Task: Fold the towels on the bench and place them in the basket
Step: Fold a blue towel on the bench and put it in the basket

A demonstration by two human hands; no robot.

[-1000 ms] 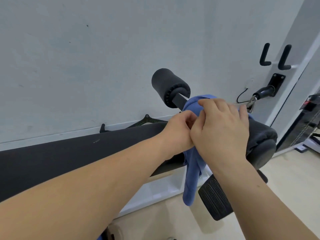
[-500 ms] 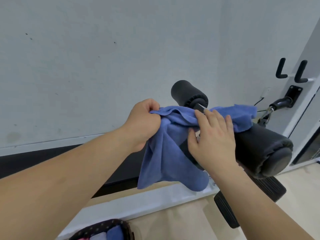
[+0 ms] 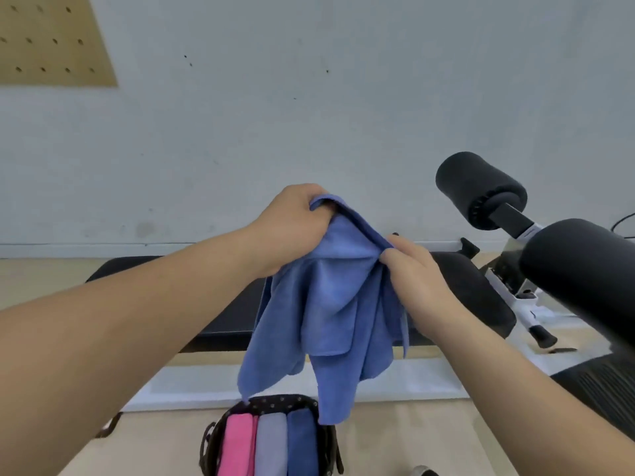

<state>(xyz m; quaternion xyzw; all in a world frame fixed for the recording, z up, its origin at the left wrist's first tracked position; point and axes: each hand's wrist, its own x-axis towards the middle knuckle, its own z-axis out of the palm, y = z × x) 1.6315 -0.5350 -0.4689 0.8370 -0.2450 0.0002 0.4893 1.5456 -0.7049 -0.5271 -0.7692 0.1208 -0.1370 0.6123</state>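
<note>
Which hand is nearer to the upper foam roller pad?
Right. The right hand grips the blue towel just left of and below the upper foam roller pad; the left hand holds the towel's other end, farther left.

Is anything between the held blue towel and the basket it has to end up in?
Nothing visible blocks it. The blue towel hangs from both hands directly above the basket, whose top is open. Three folded towels already fill most of the visible space.
</note>
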